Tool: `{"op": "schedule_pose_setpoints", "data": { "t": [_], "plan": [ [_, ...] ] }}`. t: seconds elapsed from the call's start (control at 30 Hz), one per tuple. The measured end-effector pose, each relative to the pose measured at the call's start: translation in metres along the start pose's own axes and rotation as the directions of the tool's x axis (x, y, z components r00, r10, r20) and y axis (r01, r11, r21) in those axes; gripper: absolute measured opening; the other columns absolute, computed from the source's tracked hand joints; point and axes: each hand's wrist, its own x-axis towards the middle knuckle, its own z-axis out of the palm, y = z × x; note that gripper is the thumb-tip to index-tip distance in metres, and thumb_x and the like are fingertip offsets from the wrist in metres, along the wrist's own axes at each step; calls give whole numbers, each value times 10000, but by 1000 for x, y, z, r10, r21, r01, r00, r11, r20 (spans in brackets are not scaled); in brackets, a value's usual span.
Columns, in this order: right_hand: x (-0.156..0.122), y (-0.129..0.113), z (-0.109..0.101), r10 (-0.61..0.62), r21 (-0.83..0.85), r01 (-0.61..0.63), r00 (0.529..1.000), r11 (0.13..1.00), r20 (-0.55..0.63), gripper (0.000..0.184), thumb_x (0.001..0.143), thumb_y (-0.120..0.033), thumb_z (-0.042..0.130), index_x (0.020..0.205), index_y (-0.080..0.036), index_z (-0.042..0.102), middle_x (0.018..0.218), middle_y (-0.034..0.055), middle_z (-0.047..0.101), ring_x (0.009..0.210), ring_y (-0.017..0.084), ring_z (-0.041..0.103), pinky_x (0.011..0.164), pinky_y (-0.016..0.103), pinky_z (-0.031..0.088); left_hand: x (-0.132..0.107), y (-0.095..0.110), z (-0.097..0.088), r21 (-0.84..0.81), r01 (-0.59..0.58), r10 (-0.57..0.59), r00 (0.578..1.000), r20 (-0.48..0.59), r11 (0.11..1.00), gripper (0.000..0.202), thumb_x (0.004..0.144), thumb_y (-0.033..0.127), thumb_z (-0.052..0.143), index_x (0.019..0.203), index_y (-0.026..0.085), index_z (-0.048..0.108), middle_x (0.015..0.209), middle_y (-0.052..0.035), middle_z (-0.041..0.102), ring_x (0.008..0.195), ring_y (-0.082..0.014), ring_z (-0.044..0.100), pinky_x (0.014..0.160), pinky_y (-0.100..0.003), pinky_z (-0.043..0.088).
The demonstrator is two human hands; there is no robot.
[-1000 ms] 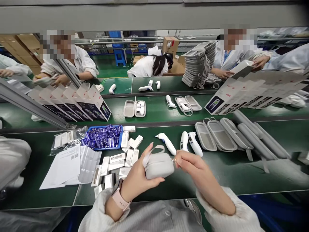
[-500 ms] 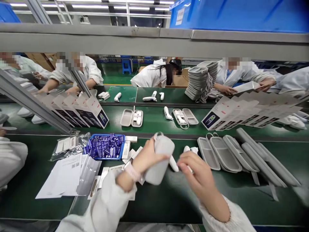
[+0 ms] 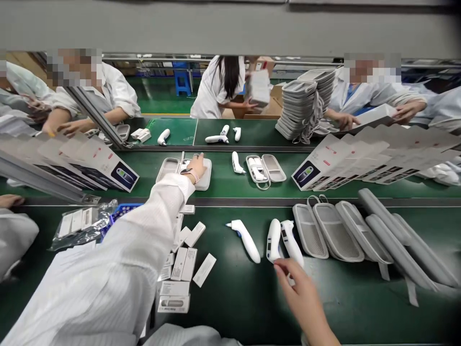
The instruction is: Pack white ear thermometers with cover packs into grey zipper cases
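Note:
My left hand (image 3: 196, 166), with a pink watch at the wrist, reaches far out over the moving green belt (image 3: 223, 180). It lies on a closed grey zip case (image 3: 206, 179), fingers curled over its top, right beside an open grey case (image 3: 167, 169). My right hand (image 3: 297, 293) hovers low over the near green table with its fingers loosely apart and nothing in it. Its fingertips almost touch the lower ends of two white thermometers (image 3: 273, 239) (image 3: 291, 242). A third white thermometer (image 3: 245, 239) lies to their left.
Small white boxes (image 3: 184, 263) lie scattered near my left sleeve. Open grey cases (image 3: 334, 230) overlap at the right. Printed cartons (image 3: 108, 166) (image 3: 360, 161) lean along the belt. A bag of parts (image 3: 77, 223) and a blue tray (image 3: 120, 211) sit at the left. Several people in white coats work opposite.
My left hand carried the closed grey case from in front of me out to the belt. My right hand let go of the case and dropped towards the thermometers.

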Motion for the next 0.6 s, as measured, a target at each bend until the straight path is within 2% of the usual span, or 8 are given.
{"op": "schedule_pose_setpoints", "data": {
  "t": [0.07,0.1,0.2,0.27,0.33,0.4,0.5,0.6],
  "plan": [
    [9,-22,26,-185,-61,190,980,980,75,159,970,-268,520,1047,-246,658,961,73,694,875,247,660,767,385,546,-21,1,-11,60,-69,67,997,50,996,383,956,345,615,1294,169,576,1371,-112,562,1224,-277,565,1047,-527,459],
    [14,-34,41,-299,-81,313,943,946,148,195,952,-214,544,1109,-256,651,1049,82,697,949,260,657,824,412,544,-35,2,-18,82,-102,95,992,84,991,369,960,349,605,1279,164,589,1322,-107,602,1200,-273,585,1043,-522,460],
    [30,-67,82,-546,-80,611,753,788,366,470,861,-99,650,1289,-282,585,1377,102,593,1211,330,568,933,501,508,-91,6,-44,127,-175,151,972,178,976,395,978,346,544,1299,120,595,1180,-105,694,1120,-274,641,1031,-472,457],
    [38,-79,99,-582,-40,654,698,756,416,472,832,-68,675,1256,-262,600,1379,110,595,1226,342,562,944,532,496,-139,6,-63,154,-186,151,965,215,970,440,953,354,563,1319,111,596,1176,-128,712,1110,-300,651,1017,-451,458],
    [42,-84,103,-563,76,577,746,813,356,346,847,-67,656,1144,-244,634,1251,99,658,1143,299,613,939,505,504,-190,0,-76,141,-191,158,964,216,972,472,945,409,565,1336,146,596,1282,-125,677,1185,-315,618,1056,-455,432],
    [44,-88,97,-493,310,421,844,853,210,243,860,-111,656,1057,-250,624,1172,79,666,1073,247,640,882,423,541,-239,-11,-75,-17,-172,172,966,193,985,502,957,505,514,1349,201,591,1363,-86,637,1257,-299,577,1107,-448,396],
    [43,-98,80,-312,674,185,948,715,70,272,804,-252,760,991,-262,563,1106,53,646,1008,207,657,770,321,573,-292,-24,-45,-436,-176,280,942,187,883,645,913,520,594,1482,266,428,1507,-65,500,1335,-259,511,1116,-389,405],
    [44,-113,70,-292,803,47,943,594,161,371,762,-346,811,1000,-259,540,1053,42,637,957,195,671,756,307,581,-311,-27,-8,-637,-128,248,963,103,760,703,868,441,692,1493,291,406,1512,-88,480,1352,-269,489,1125,-407,394]
  ]
}}
